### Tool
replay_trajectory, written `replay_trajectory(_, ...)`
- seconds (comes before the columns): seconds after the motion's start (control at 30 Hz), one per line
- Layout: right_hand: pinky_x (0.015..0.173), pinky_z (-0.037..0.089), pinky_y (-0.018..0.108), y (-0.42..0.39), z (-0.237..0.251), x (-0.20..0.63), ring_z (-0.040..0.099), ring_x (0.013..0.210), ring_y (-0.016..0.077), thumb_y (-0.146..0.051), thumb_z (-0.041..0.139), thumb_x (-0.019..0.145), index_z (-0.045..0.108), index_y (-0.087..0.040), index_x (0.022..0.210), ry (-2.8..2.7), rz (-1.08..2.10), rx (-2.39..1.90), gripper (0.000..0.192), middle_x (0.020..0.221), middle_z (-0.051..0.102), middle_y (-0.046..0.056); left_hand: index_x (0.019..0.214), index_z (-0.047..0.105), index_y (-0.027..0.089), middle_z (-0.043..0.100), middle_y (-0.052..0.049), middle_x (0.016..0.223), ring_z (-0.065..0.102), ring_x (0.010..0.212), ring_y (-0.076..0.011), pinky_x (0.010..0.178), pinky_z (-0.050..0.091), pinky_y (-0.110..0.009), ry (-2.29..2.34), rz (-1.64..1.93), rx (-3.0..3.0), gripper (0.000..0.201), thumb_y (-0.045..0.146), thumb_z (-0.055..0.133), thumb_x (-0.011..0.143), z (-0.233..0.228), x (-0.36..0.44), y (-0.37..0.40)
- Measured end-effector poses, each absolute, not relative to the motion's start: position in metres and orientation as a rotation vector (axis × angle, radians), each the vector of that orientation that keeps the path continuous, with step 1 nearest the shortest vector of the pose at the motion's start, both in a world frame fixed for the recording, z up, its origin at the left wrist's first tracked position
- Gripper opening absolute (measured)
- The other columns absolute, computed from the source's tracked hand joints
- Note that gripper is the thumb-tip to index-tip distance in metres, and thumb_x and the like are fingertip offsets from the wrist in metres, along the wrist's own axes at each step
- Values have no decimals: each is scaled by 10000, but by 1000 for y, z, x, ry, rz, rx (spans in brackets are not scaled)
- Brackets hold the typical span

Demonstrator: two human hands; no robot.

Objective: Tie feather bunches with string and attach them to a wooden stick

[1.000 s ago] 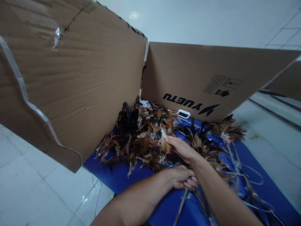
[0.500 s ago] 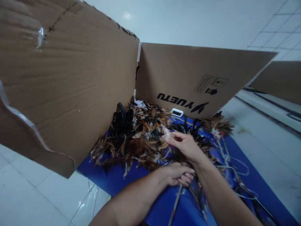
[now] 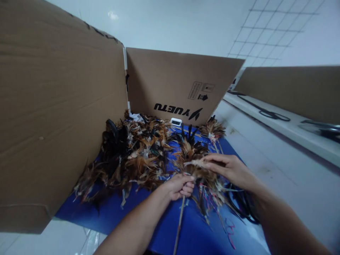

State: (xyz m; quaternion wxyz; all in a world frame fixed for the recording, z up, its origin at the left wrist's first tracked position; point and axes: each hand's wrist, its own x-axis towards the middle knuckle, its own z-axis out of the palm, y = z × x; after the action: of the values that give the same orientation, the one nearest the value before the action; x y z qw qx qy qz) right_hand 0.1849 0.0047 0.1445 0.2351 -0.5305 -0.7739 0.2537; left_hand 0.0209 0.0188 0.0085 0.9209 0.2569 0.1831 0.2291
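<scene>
The left hand (image 3: 177, 185) is curled into a closed grip around a thin stick (image 3: 179, 223), which runs from the fist toward the near edge of the blue surface (image 3: 132, 209). Above the fist, the stick carries a tuft of brown and tan feathers (image 3: 192, 166). The right hand (image 3: 230, 169) lies just right of that tuft, its fingers (image 3: 212, 158) stretched leftward and pinched lightly on a pale feather at the tuft's top; the grip is narrow, thumb and forefinger closed on the feather. The two hands sit near each other, the left nearer and lower, the right a little farther and to the right.

Left of the hands, a loose pile of feathers (image 3: 127, 156) in black, brown and rust spreads over the blue surface up to the cardboard wall (image 3: 61, 117) on the left. A second cardboard panel (image 3: 180, 81) stands at the far side, printed with an upside-down dark logo. A small white object (image 3: 176, 122) lies at the foot of that panel. Farther right, another feather bundle (image 3: 212, 129) rests on the surface. Dark cords (image 3: 240, 202) and thin coloured strands (image 3: 230, 230) lie under and near the right forearm. Beyond the surface's right edge the white tiled floor (image 3: 278, 159) shows.
</scene>
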Motion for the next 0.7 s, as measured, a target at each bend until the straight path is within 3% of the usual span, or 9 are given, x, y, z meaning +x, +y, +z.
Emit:
replay_trajectory(0.17, 785, 437, 317, -2, 136, 192, 579, 853, 213, -366, 463, 846, 679, -220, 883, -2390, 809, -1358, 263, 888, 663, 52, 727, 395, 155, 340, 64, 553, 221, 387, 2, 392, 69, -139, 396, 475, 526, 235, 257, 606, 739, 10, 23, 16)
replay_trajectory(0.53, 620, 352, 240, 7, 117, 179, 535, 692, 143, -135, 427, 847, 626, -188, 726, -2727, 358, -1445, 239, 742, 564, 39, 791, 448, 143, 410, 28, 601, 253, 410, -6, 386, 115, -124, 410, 462, 521, 297, 393, 605, 758, 6, 26, 14)
replay_trajectory(0.7, 644, 356, 244, 12, 114, 177, 553, 737, 165, -110, 440, 823, 621, -182, 716, -2767, 297, -1419, 222, 755, 593, 56, 834, 465, 148, 436, 13, 619, 278, 412, -15, 386, 126, -129, 402, 456, 522, 280, 399, 578, 781, 4, 26, 14)
